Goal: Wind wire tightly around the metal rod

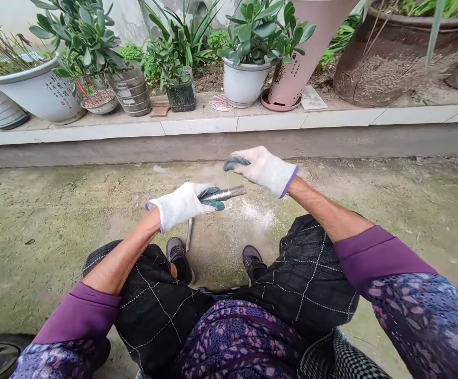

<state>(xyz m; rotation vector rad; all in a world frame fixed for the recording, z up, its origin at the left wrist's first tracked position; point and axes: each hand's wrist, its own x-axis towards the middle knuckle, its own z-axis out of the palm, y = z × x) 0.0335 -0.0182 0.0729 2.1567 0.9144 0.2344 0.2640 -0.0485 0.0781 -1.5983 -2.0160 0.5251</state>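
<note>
Both my hands wear white knit gloves with grey-green coated fingers and purple cuffs. My left hand (pixel 187 202) is closed round a grey metal tube (pixel 237 191), which points right and slightly up. A silvery, ridged stretch shows on the tube just past the fingers. Above the tube's free end, my right hand (pixel 255 166) is closed in a pinch. A thin pale strand (pixel 228 181) hangs from its fingertips down to the tube. White powder or fine crumbs (pixel 256 216) are scattered on the ground below.
Another grey metal bar (pixel 189 234) stands or lies beside my left shoe (pixel 177 252). Ahead runs a low tiled ledge (pixel 197 126) carrying several potted plants, including a white pot (pixel 240 84) and a large brown pot (pixel 387 63). A dark round object (pixel 0 355) sits at lower left.
</note>
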